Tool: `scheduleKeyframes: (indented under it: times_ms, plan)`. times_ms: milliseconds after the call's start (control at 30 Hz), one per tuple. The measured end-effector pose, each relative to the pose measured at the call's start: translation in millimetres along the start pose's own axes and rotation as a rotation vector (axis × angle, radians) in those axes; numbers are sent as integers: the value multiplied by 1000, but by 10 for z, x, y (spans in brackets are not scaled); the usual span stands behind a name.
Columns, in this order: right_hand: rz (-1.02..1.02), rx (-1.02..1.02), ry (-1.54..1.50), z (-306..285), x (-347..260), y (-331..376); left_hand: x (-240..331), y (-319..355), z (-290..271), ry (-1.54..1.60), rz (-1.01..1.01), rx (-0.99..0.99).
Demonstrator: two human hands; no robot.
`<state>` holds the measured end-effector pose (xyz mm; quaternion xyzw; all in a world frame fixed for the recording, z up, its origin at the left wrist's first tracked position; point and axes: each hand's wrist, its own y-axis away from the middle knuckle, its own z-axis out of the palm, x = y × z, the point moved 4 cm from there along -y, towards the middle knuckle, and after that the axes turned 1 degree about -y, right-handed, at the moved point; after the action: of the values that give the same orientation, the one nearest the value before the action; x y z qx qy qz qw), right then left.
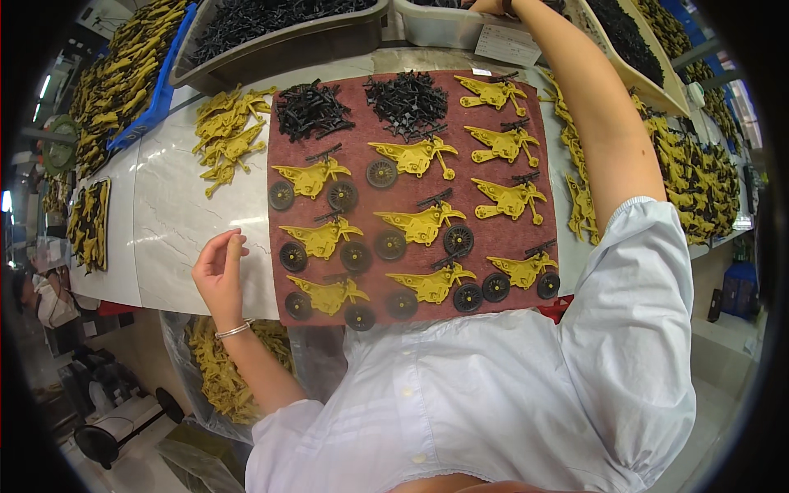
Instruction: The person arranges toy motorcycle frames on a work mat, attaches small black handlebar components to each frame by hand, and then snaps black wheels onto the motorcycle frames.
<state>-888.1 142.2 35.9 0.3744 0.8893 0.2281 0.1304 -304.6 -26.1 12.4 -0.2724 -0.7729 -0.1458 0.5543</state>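
Left hand (pixel 219 267): it rests at the near edge of the white counter (pixel 177 214), just left of the dark red mat (pixel 497 234); the fingers are loosely curled, thumb near the fingertips, and they hold nothing that can be seen. A thin bracelet is on the wrist.
Bag under the counter: a clear plastic bag (pixel 215 374) with yellow parts stands below the left forearm.
Mat, near rows: yellow toy motorcycle bodies lie in rows on the mat; the nearest body (pixel 329 294) has two black wheels touching it, and the others in the left and middle columns also have wheels.
Mat, right column: the near body (pixel 523 269) has wheels; the three bodies farther away have none.
Mat, far edge: two heaps of small black parts (pixel 311 109) (pixel 407 100) lie side by side.
Loose yellow bodies: one pile (pixel 226 131) lies on the counter left of the mat, and another pile (pixel 699 177) lies right of the right arm.
Right hand (pixel 486 6): the arm stretches far over the mat to a grey bin (pixel 440 26) at the top edge; the hand is cut by the picture rim, so I cannot tell if the fingers are clenched or released.
Far trays: a dark tray (pixel 279 41) with black parts stands behind the mat.
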Motion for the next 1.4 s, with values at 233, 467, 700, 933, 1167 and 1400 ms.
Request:
scheduleKeyframes:
  times_ms: [233, 467, 700, 933, 1167, 1400]
  plan:
    - [13, 439, -573, -34, 326, 0, 103, 63, -73, 20, 1, 35]
    - [-30, 579, -671, 21, 703, -50, 242, 73, 83, 79, 45, -20]
    - [-27, 720, -766, -16, 688, 80, 358, 113, 237, 139, 75, -37]
    - [46, 785, -773, -3, 720, 257, 435, 134, 363, 124, 94, -93]
    - [-196, 812, -1233, -144, 488, 642, 532, 189, 497, 228, 123, -99]
    - [-596, 432, -1661, -40, -587, 1760, 972, 245, 1054, 522, 112, -165]
